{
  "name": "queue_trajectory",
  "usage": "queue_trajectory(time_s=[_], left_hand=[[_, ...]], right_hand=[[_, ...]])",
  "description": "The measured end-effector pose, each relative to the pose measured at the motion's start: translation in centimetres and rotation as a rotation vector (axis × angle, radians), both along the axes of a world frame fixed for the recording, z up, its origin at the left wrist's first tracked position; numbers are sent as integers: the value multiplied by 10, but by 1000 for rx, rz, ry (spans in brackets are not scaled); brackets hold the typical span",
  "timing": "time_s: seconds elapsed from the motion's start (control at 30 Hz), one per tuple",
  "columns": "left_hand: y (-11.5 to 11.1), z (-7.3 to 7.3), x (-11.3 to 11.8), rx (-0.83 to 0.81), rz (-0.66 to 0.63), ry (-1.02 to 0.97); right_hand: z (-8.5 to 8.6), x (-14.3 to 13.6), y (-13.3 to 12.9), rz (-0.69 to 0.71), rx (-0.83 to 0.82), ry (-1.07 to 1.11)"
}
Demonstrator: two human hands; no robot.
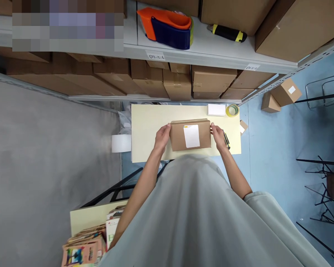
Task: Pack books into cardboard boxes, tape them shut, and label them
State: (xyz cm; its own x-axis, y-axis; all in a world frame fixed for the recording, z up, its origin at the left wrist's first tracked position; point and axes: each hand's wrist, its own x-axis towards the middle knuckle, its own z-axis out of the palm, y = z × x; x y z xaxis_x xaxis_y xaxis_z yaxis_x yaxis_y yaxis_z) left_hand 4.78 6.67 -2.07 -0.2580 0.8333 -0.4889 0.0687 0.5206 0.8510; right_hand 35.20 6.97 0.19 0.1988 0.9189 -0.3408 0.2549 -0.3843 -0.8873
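Note:
A brown cardboard box (178,139) with a white label (192,136) on its face is held over the pale yellow table (150,144). My left hand (163,136) grips its left end, thumb near the upper edge. At the opposite end, my right hand (217,134) has its fingers against the box's upper right corner. A black and yellow utility knife (226,140) lies on the table, partly behind my right wrist. Whether the box's underside rests on the table cannot be made out.
A tape roll (232,110) and a white stack (216,109) sit at the table's back right. Above are a shelf with an orange and blue tape dispenser (167,29), another utility knife (229,33) and cartons. A white roll (121,143) stands left; magazines (85,248) lie lower left.

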Motion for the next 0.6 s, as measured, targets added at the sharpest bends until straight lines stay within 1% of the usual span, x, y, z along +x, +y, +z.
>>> queue_trajectory(time_s=[0.1, 0.17, 0.2, 0.27, 0.33, 0.43, 0.53, 0.6], left_hand=[[-11, 13, -4, 33, 68, -36], [-19, 15, -5, 64, 78, -41], [-24, 14, -6, 70, 75, -51], [-33, 8, -4, 66, 59, -76], [-43, -2, -2, 55, 38, -88], [-55, -16, 1, 40, 16, -52], [-62, -23, 2, 28, -23, 7], [-60, -22, 5, 38, -54, 103]], right_hand=[[15, 3, -9, -72, 37, 10], [16, 7, -15, -73, 61, 25], [13, 9, -19, -66, 63, 39], [3, 11, -28, -54, 43, 69], [-11, 13, -38, -47, 1, 89], [-29, 15, -53, -40, -57, 100], [-33, 16, -59, 6, -78, 75], [-30, 14, -55, 41, -57, -17]])
